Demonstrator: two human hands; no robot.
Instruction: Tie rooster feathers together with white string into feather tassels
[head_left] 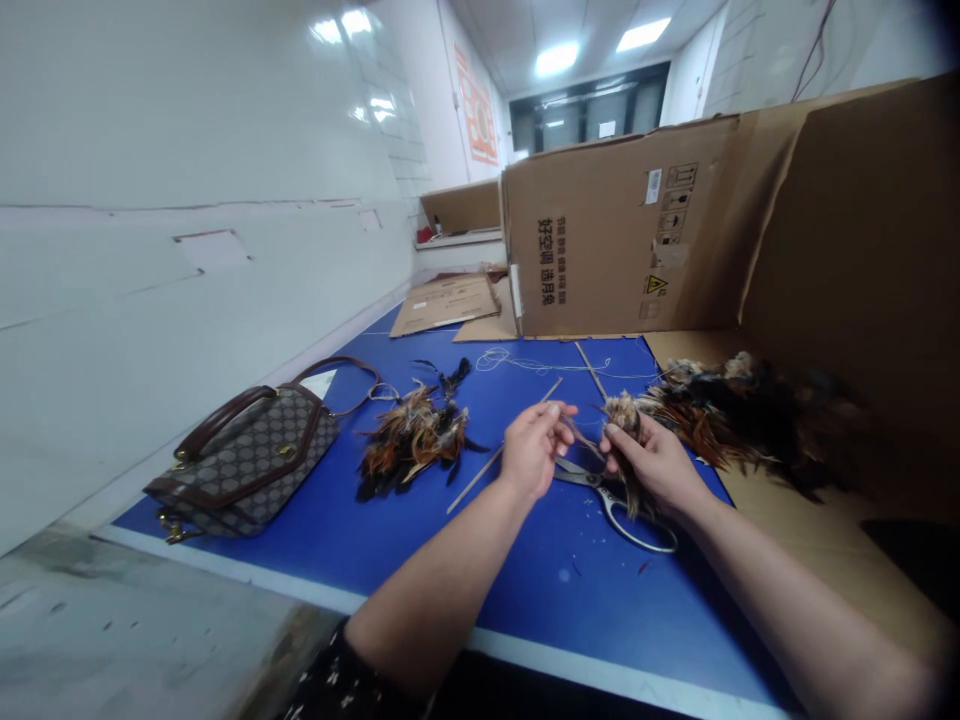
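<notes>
Blue tabletop (pixel 570 620) below, right hand (pixel 658 458) wrapped around feather bundle (pixel 622 408), left hand (pixel 531 448) half-curled, grip unclear

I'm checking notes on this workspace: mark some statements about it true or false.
1. The right hand holds a bunch of feathers. True.
2. All the feathers are in the hands. False: a left heap and a right heap lie apart.
3. The left hand is nearer the handbag than the right hand is. True.
4. The scissors lie on the blue table. True.
5. The handbag has no handle. False: it has a brown handle.
6. The scissors are left of the handbag. False: they are right of it.
</notes>
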